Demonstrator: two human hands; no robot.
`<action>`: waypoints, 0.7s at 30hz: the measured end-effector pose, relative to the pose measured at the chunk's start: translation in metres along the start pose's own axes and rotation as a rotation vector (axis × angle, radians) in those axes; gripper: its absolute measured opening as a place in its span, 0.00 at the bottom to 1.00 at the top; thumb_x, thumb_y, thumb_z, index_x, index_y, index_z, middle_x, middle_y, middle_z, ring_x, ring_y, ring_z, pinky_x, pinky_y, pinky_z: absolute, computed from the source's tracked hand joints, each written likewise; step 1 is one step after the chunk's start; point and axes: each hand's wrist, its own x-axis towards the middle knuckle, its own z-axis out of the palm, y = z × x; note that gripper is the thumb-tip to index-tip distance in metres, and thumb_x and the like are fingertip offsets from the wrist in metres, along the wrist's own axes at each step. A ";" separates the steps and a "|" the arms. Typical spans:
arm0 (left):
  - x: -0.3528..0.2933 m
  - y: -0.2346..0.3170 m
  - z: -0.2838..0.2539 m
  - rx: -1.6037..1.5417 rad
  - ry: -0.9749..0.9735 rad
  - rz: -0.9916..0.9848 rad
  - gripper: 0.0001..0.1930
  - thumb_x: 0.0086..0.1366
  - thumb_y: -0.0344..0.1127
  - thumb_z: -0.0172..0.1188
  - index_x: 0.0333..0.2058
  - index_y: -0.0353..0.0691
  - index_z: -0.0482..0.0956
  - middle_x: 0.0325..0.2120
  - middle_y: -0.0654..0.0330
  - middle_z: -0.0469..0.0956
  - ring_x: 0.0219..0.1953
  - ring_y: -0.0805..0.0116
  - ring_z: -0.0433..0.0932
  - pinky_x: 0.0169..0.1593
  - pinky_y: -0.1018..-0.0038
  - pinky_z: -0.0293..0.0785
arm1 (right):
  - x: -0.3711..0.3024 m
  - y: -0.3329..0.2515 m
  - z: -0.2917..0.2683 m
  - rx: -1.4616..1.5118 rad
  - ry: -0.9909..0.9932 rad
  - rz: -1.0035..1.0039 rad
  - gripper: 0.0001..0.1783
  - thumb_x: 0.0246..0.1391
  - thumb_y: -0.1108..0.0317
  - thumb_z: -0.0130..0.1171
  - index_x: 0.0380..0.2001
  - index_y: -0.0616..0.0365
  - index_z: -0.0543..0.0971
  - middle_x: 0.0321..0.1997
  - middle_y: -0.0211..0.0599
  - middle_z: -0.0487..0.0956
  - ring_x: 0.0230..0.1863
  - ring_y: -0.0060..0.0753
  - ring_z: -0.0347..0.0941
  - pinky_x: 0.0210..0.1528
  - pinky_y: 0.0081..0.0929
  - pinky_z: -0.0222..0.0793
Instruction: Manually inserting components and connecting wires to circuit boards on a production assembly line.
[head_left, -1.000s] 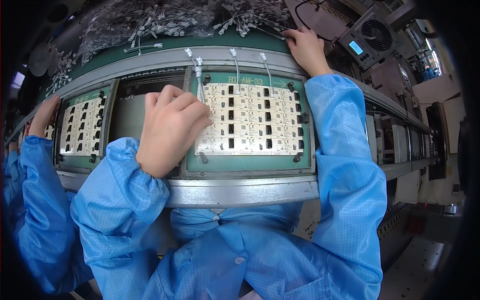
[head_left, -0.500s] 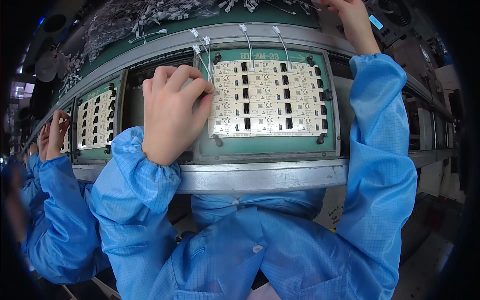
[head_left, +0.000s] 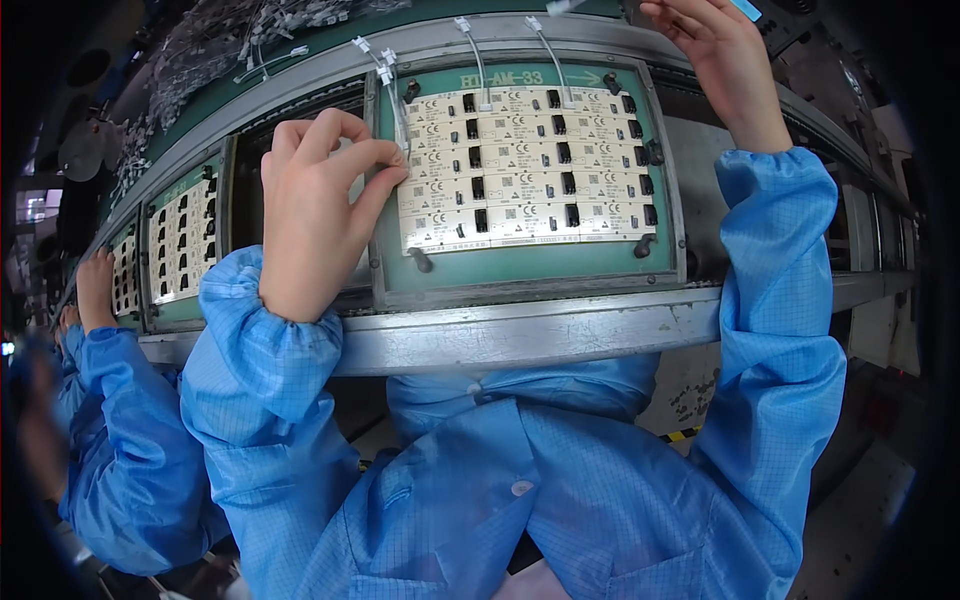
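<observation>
A green carrier tray (head_left: 530,265) sits on the conveyor in front of me, holding a white panel of small circuit boards (head_left: 525,170) with black parts. My left hand (head_left: 315,215) rests at the panel's left edge, thumb and fingers pinched on a small white wired connector (head_left: 393,95). More white wired connectors (head_left: 478,60) stand along the panel's top edge. My right hand (head_left: 720,55) is raised above the tray's top right corner, fingers closed on a small white part at the frame's top.
A metal conveyor rail (head_left: 540,330) runs along the front. A second green tray with a panel (head_left: 185,245) lies to the left, where another person's hand (head_left: 95,290) in a blue sleeve works. A heap of white wired parts (head_left: 210,45) lies behind the line.
The tray and panel have shifted lower and nearer in view. My right hand rose from the far rail and lifted up to the top of the picture. My left hand stays pinched at the panel's left edge.
</observation>
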 end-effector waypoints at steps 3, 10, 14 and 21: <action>0.000 0.008 -0.001 0.100 0.068 0.101 0.06 0.53 0.31 0.70 0.32 0.45 0.87 0.37 0.66 0.77 0.45 0.57 0.72 0.46 0.62 0.64 | -0.003 -0.005 0.002 0.058 -0.024 -0.025 0.12 0.64 0.74 0.58 0.48 0.65 0.78 0.42 0.41 0.83 0.44 0.32 0.81 0.52 0.28 0.76; -0.012 0.021 -0.019 0.121 -0.024 0.107 0.06 0.55 0.33 0.68 0.34 0.43 0.87 0.39 0.65 0.77 0.48 0.56 0.71 0.47 0.61 0.64 | -0.016 -0.009 0.022 -0.012 -0.048 -0.063 0.08 0.64 0.72 0.60 0.44 0.63 0.78 0.43 0.42 0.84 0.45 0.32 0.83 0.52 0.26 0.76; 0.008 0.008 -0.030 0.032 -0.238 0.142 0.10 0.58 0.40 0.68 0.38 0.44 0.88 0.44 0.59 0.76 0.49 0.53 0.71 0.51 0.60 0.67 | -0.023 -0.001 0.019 -0.239 -0.126 -0.237 0.11 0.66 0.70 0.60 0.46 0.66 0.79 0.47 0.48 0.85 0.54 0.36 0.82 0.60 0.27 0.75; 0.158 -0.038 0.017 0.035 0.036 0.073 0.11 0.64 0.38 0.64 0.42 0.41 0.83 0.39 0.54 0.84 0.41 0.61 0.82 0.45 0.67 0.77 | -0.057 -0.001 0.068 -0.813 -0.113 -0.597 0.04 0.61 0.78 0.61 0.40 0.65 0.80 0.44 0.43 0.87 0.50 0.33 0.85 0.51 0.26 0.80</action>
